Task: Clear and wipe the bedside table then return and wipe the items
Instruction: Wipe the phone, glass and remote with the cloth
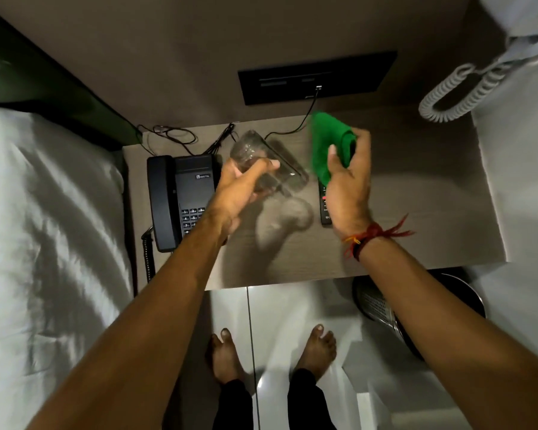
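My left hand (241, 184) grips a clear glass (263, 156), tilted on its side above the middle of the bedside table (416, 212). Just right of the glass, my right hand (348, 187) is raised with a green cloth (326, 144) bunched in its fingers, apart from the glass. A black telephone (180, 197) stands on the table's left part. A black remote control (325, 209) lies on the table, mostly hidden under my right hand.
A bed with white sheets (44, 228) borders the table on the left. Thin cables (180, 138) trail at the table's back edge below a black socket panel (317, 77). A metal bin (385, 305) stands on the floor at the right. My bare feet are below.
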{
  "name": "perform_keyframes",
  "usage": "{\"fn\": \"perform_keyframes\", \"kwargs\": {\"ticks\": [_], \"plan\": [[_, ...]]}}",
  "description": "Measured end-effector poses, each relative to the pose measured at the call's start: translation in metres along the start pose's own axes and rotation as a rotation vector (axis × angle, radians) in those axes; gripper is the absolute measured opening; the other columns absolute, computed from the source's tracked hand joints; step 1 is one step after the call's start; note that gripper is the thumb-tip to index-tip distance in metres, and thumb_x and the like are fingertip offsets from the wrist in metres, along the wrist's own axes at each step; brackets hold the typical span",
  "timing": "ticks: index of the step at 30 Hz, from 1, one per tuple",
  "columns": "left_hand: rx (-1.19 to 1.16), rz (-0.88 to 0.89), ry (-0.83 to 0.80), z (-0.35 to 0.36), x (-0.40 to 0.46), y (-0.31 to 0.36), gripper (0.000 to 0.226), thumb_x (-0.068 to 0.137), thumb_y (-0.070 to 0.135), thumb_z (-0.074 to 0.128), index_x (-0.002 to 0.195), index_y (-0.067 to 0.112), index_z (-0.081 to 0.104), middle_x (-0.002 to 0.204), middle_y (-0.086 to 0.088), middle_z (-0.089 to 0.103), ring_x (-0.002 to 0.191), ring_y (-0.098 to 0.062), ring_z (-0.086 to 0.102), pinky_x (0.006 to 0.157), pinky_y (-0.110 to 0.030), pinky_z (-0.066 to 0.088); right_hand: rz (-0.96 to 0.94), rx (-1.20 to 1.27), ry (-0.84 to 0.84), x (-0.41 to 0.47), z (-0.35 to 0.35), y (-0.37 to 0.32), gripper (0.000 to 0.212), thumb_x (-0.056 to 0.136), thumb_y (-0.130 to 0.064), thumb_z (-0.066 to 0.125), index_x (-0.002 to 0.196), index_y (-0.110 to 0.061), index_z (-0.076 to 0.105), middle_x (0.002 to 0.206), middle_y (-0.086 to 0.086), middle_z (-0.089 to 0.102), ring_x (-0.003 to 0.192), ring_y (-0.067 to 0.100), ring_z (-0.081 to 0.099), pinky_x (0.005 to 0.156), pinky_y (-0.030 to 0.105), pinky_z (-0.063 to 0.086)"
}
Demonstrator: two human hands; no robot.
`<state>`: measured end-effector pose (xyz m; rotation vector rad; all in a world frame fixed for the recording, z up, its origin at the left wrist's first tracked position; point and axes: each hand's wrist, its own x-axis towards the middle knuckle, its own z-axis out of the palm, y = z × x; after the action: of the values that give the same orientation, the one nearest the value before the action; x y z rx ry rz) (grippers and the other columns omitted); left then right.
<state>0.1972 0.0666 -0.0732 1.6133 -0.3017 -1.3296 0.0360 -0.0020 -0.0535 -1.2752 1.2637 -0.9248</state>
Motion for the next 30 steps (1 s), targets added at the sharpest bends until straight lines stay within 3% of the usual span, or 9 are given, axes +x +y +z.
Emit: {"fn": "perform_keyframes", "kwargs": {"ticks": [2,5,10,12,15,18,21,25,30], "plan": [[-0.027,-0.037,-0.133,0.003,-0.007,-0.002,0.053,0.083,0.019,0.079,0.129,0.007,0.056,0.130,-0.019,0.067,0.109,-0.026,0.071,0.093,-0.046,0.060,-0.034,-0.083,-0.063,0.004,0.005,-0.007,0.029,0.100,-0.007,0.049,0.130,-0.007,0.048,0.127,0.012,0.061,0.112,0.019,0.064,0.095,0.039,0.058],[0.042,-0.033,-0.175,0.008,-0.012,-0.004,0.053,0.084,0.014,0.078,0.131,0.008,0.053,0.122,-0.013,0.072,0.108,-0.027,0.071,0.088,-0.040,0.061,-0.130,-0.169,-0.296,-0.010,0.019,-0.012,0.036,0.100,-0.003,0.049,0.135,-0.012,0.048,0.136,0.012,0.058,0.117,0.015,0.063,0.094,0.023,0.057],[-0.071,0.001,-0.062,-0.007,-0.009,-0.002,0.040,0.081,0.014,0.079,0.115,0.016,0.060,0.105,-0.002,0.076,0.106,-0.025,0.072,0.102,-0.053,0.055,-0.099,-0.168,-0.261,-0.032,0.012,0.002,0.038,0.096,0.004,0.051,0.131,-0.010,0.052,0.129,0.008,0.062,0.119,0.015,0.061,0.089,0.009,0.050],[-0.149,0.039,-0.050,-0.013,-0.007,-0.001,0.035,0.080,0.015,0.078,0.112,0.016,0.062,0.104,-0.004,0.074,0.103,-0.025,0.070,0.099,-0.051,0.056,-0.031,-0.089,-0.223,-0.035,0.007,0.008,0.034,0.095,0.001,0.052,0.128,-0.008,0.052,0.121,0.004,0.063,0.112,0.008,0.062,0.092,0.017,0.052],[-0.392,0.062,-0.124,-0.017,-0.008,0.005,0.017,0.089,0.011,0.069,0.104,0.016,0.062,0.114,-0.012,0.069,0.111,-0.027,0.065,0.104,-0.055,0.052,0.249,0.254,-0.035,-0.029,0.007,0.017,0.033,0.100,-0.004,0.050,0.132,-0.003,0.049,0.128,0.017,0.063,0.115,0.030,0.065,0.100,0.046,0.055],[-0.555,0.083,-0.245,-0.006,-0.011,0.008,0.014,0.093,0.010,0.062,0.106,0.015,0.062,0.112,-0.010,0.069,0.112,-0.025,0.064,0.112,-0.053,0.043,0.492,0.457,0.049,-0.022,0.016,0.017,0.029,0.104,-0.006,0.047,0.132,-0.010,0.051,0.130,0.018,0.063,0.113,0.032,0.065,0.098,0.054,0.055],[-0.411,0.159,-0.220,0.008,-0.015,0.006,0.024,0.090,-0.001,0.064,0.111,0.009,0.060,0.114,-0.011,0.068,0.115,-0.027,0.061,0.110,-0.044,0.046,0.637,0.666,0.031,-0.018,0.030,0.012,0.032,0.104,-0.012,0.045,0.136,-0.014,0.051,0.140,0.018,0.060,0.126,0.038,0.060,0.104,0.058,0.049],[-0.142,0.257,-0.094,0.014,-0.015,0.006,0.049,0.080,-0.006,0.075,0.124,-0.005,0.053,0.107,-0.010,0.070,0.107,-0.025,0.067,0.101,-0.039,0.055,0.696,0.703,0.099,-0.014,0.027,0.015,0.032,0.103,-0.011,0.048,0.134,-0.016,0.053,0.139,0.017,0.061,0.127,0.038,0.060,0.106,0.061,0.047],[0.078,0.281,0.108,0.005,0.000,-0.003,0.058,0.077,-0.005,0.080,0.126,0.011,0.054,0.112,-0.003,0.069,0.106,-0.018,0.069,0.099,-0.035,0.056,0.638,0.636,0.119,-0.019,0.000,0.028,0.019,0.104,-0.010,0.047,0.115,-0.022,0.057,0.114,0.003,0.069,0.111,0.028,0.066,0.098,0.054,0.054]]}}
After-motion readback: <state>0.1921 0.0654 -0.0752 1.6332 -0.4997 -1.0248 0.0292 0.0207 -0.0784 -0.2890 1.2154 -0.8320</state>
